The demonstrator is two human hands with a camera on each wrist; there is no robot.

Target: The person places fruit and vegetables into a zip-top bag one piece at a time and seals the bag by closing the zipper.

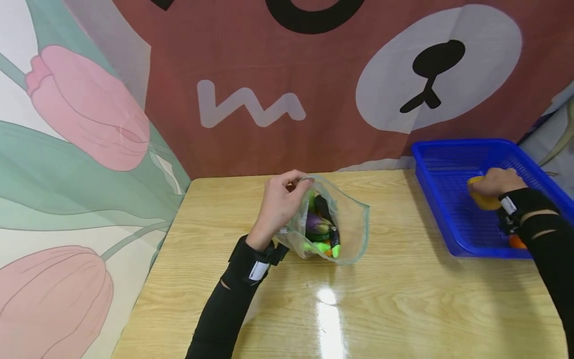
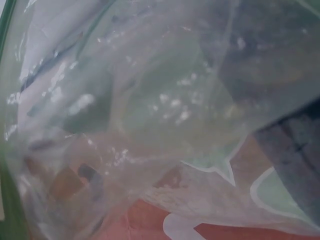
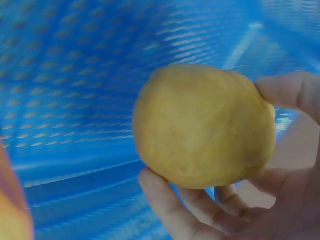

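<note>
My left hand pinches the rim of a clear plastic bag with pale green edging, its mouth held wide. Inside the bag lie a purple eggplant, a dark, long vegetable and several bright green and orange pieces. Crinkled see-through plastic fills the left wrist view. Over in the blue basket, my right hand grips a yellow-brown potato, thumb on one side and fingers curled beneath it.
An orange round thing lies in the basket's near corner, partly behind the right forearm. The basket stands at the right of the wooden table. A printed cloth hangs behind the table's back edge.
</note>
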